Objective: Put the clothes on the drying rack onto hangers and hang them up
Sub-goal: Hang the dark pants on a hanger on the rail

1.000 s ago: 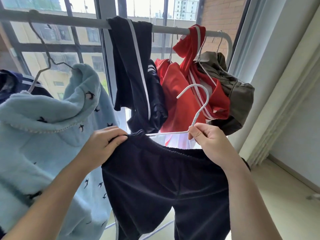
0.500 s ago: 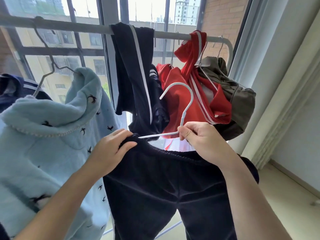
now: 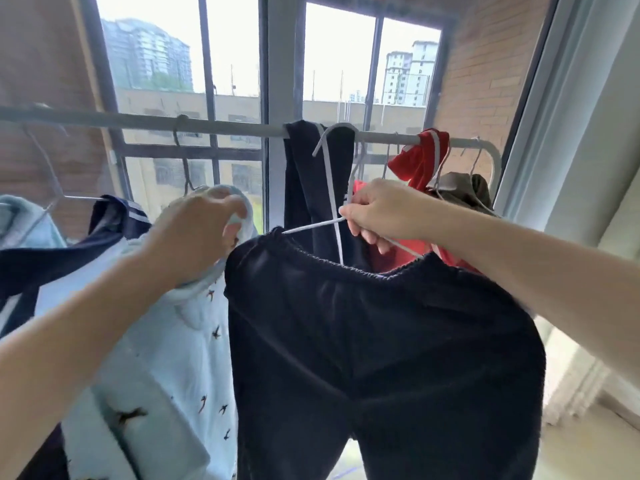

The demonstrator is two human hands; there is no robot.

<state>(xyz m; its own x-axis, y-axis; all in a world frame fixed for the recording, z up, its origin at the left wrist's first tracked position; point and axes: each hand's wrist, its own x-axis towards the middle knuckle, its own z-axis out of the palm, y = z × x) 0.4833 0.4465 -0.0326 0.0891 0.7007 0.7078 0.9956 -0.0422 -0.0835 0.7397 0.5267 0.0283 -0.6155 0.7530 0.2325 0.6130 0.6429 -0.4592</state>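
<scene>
Two bare hands up at one grey rack rail (image 3: 214,128) that runs left to right in front of the window (image 3: 332,64). Right hand (image 3: 377,211), fingers (image 3: 369,237) pinched shut on the neck of a white hanger (image 3: 317,226); its hook is up at the rail, over or not I cannot tell. One pair of dark pants (image 3: 381,358) hangs from that hanger by the waistband, centre, near. Left hand (image 3: 197,233) is curled at the waistband's left end, touching a light blue fleece top (image 3: 166,358) just left of the pants; what those fingers hold I cannot tell. On the rail behind: dark striped track pants (image 3: 311,188) draped over it, a red garment (image 3: 420,161), an olive garment (image 3: 464,188) far right. Far left are one navy top (image 3: 104,223) and another pale blue piece (image 3: 20,220) on wire hangers. Hanging clothes crowd both sides of the hook.
</scene>
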